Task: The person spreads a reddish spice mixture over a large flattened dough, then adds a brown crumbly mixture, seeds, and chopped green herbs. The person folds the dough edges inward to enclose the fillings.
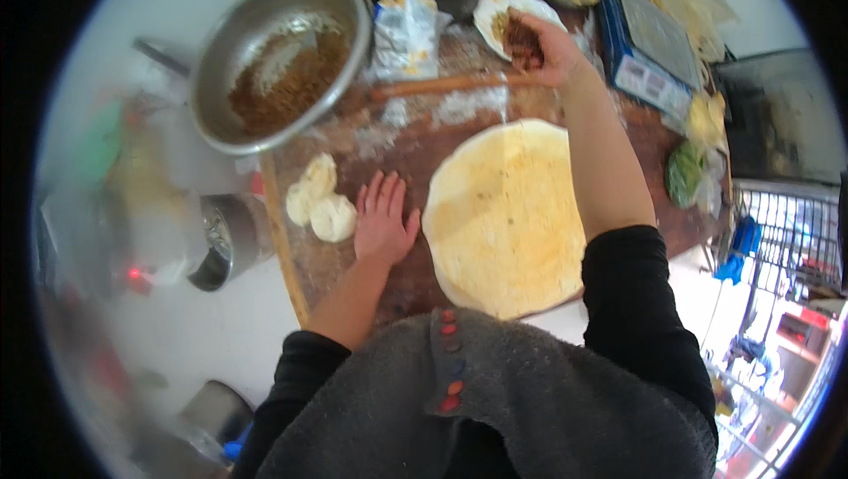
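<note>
Left hand (383,221) is lying flat, right hand (552,48) is apparently gathering seasoning (500,25) at the white dish (526,1), its hold unclear, and it's needing a careful lift!

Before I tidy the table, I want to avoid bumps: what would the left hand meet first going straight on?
Past a flour smear, the left hand would likely meet the rolling pin near its left end, though depth is uncertain.
</note>
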`<state>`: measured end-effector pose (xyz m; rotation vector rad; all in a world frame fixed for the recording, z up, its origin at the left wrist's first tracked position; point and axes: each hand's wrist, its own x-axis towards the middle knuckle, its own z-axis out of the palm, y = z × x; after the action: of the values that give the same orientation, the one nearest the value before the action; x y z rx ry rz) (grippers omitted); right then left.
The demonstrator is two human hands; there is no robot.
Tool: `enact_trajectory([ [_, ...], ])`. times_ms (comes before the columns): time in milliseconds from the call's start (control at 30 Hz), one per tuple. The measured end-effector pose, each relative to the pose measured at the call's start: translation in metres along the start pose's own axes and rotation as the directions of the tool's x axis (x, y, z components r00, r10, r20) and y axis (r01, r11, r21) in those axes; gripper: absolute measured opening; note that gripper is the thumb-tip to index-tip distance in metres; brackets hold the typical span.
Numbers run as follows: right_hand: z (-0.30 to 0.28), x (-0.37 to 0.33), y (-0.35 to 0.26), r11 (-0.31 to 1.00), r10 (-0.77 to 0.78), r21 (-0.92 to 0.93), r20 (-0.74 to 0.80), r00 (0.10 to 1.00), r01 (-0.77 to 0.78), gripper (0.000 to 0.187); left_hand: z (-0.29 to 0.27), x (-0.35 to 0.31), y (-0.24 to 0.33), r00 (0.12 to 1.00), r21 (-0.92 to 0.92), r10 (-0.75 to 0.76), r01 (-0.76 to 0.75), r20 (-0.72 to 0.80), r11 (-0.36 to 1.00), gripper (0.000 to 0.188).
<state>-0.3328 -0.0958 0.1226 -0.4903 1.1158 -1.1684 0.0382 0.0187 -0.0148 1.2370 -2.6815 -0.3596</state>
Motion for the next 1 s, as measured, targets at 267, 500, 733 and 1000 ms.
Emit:
enact_trajectory([
  [267, -0.042, -0.114, 0.181, 0.037, -0.499, -0.991, -0.13, 0.857, -0.128, 0.023, 0.001, 0.001, 0.001, 0.997, 0.025, 0.028, -0.026, -0.07, 0.999, 0.055],
  [500, -0.003, -0.227, 0.307, -0.213, -0.577, -0.977, 0.11, 0.809, -0.019, 0.041, 0.004, 0.0, 0.001, 0.996, 0.043, 0.024, -0.021, -0.082, 0.999, 0.056],
  [733, 0.01, -0.305, 0.292, 0.059, -0.315, -0.998, 0.009, 0.949, 0.029, 0.035, 0.009, 0.0, -0.002, 0.995, 0.051, 0.027, -0.023, -0.092, 0.998, 0.056],
  [1000, -0.061, -0.243, 0.206, 0.988, -0.086, -0.154, -0.587, 0.805, -0.007, 0.027, 0.007, 0.001, -0.002, 0.995, 0.034, 0.026, -0.023, -0.098, 0.999, 0.054],
])
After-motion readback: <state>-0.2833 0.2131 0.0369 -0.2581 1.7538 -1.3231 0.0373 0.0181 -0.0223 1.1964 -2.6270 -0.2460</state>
